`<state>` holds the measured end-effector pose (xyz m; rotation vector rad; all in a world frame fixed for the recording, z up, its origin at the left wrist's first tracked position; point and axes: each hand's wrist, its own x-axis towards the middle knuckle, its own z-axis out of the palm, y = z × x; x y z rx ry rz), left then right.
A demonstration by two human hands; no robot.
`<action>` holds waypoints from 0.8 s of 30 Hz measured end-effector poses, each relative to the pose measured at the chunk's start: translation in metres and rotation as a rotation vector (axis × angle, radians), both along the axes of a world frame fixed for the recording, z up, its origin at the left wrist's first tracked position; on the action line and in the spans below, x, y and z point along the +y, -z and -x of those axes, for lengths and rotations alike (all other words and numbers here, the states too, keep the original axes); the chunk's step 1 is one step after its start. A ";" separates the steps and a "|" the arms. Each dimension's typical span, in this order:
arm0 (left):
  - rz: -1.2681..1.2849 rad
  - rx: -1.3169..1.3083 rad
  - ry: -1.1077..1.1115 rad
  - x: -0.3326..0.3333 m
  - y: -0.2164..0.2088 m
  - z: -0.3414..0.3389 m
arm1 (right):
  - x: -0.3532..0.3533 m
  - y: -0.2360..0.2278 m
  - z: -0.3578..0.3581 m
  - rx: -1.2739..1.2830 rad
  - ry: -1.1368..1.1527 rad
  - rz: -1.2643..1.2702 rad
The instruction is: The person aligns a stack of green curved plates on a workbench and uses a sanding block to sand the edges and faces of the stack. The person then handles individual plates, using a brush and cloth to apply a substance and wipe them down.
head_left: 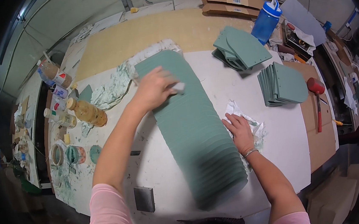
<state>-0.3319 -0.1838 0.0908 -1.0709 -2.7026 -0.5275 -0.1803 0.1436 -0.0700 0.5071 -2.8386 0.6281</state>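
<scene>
A long overlapping row of flat green panels, fanned like shingles, runs across the white table from far to near. My left hand, smeared by motion, is closed over the row's far part. From its fingers sticks a small whitish piece, whose kind I cannot make out. On the row's right side my right hand lies with fingers stretched out on a crumpled white cloth, its fingertips close to the panels' edge. Under the row's far end is another stained white cloth.
Two stacks of green panels stand at the right, beside a blue bottle and a red mallet. Bottles and an open paint jar line the left. A grey block lies near the front edge.
</scene>
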 end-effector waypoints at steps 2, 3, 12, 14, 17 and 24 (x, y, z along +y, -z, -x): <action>-0.026 -0.023 0.044 0.009 0.004 0.013 | -0.004 0.000 0.000 -0.009 -0.010 0.001; -0.031 -0.025 0.043 0.006 0.002 0.014 | -0.001 0.000 -0.001 -0.011 -0.002 -0.004; -0.025 -0.094 0.072 -0.029 -0.001 0.016 | 0.000 -0.008 0.002 -0.025 -0.006 -0.012; -0.069 -0.025 0.079 0.012 0.018 0.045 | 0.001 -0.009 0.001 -0.032 -0.005 -0.018; 0.021 0.002 0.101 0.047 0.008 0.067 | -0.001 -0.009 0.002 -0.035 -0.007 -0.021; 0.029 -0.210 -0.007 -0.050 -0.015 0.031 | 0.004 -0.011 0.001 -0.020 0.016 -0.007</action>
